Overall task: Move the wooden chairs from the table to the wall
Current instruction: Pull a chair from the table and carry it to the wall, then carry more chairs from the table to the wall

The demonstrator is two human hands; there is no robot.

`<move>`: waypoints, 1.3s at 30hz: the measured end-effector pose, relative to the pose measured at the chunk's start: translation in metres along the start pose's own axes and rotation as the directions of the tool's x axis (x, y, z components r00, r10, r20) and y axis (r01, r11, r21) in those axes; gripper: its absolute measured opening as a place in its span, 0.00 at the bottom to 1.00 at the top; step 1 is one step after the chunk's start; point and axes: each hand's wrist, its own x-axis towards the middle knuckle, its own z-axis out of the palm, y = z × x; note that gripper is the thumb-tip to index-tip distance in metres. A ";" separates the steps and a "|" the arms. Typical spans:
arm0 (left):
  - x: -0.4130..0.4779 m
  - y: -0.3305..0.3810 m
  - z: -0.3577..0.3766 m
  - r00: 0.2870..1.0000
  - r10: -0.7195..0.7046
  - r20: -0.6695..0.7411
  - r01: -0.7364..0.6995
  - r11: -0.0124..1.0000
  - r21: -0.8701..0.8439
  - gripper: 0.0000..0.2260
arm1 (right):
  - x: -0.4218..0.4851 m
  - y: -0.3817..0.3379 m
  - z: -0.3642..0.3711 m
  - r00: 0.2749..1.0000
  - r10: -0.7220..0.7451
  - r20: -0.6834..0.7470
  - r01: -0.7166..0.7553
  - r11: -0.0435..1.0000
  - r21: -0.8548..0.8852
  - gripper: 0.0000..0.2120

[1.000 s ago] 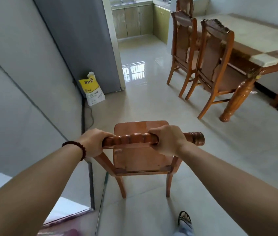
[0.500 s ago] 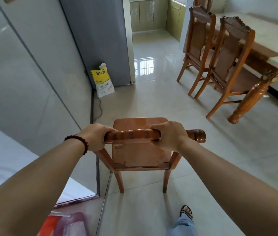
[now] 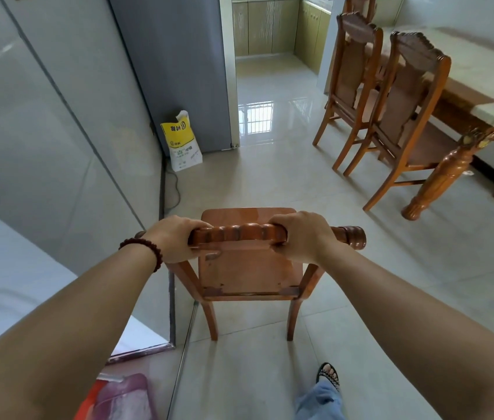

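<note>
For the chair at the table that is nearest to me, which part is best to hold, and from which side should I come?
Hold the nearest chair by its carved top rail, both hands apart, like the grip the left hand and right hand have now. Come from behind: its back faces the open floor, while the seat is tucked toward the table, beside the table leg.

The yellow-and-white bag (image 3: 182,140) by the wall carries print, too small and blurred to read.
</note>
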 end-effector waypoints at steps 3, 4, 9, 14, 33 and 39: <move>-0.002 0.004 -0.002 0.999 0.041 0.017 -0.038 0.988 -0.152 0.22 | 0.000 0.000 -0.003 1.000 -0.008 0.018 0.008 1.000 0.023 0.09; -0.002 0.007 -0.003 0.999 0.049 0.011 -0.047 0.982 -0.182 0.23 | 0.001 -0.001 -0.005 0.999 -0.016 0.028 0.015 0.999 0.036 0.10; -0.003 0.023 -0.012 0.998 0.056 -0.023 -0.060 0.933 -0.354 0.31 | -0.001 -0.006 -0.014 0.999 -0.036 0.018 0.032 0.985 0.168 0.21; 0.001 0.039 -0.028 0.991 0.075 -0.107 -0.115 0.887 -0.446 0.28 | -0.014 -0.008 -0.026 0.990 0.055 -0.133 -0.011 0.951 0.310 0.22; 0.175 0.210 -0.051 0.910 0.198 -0.365 -0.367 0.795 -0.484 0.17 | -0.059 0.166 -0.133 0.792 0.523 -0.315 -0.276 0.767 0.579 0.21; 0.275 0.299 -0.055 0.892 0.233 -0.388 -0.409 0.782 -0.469 0.18 | -0.053 0.282 -0.196 0.753 0.547 -0.365 -0.277 0.767 0.578 0.15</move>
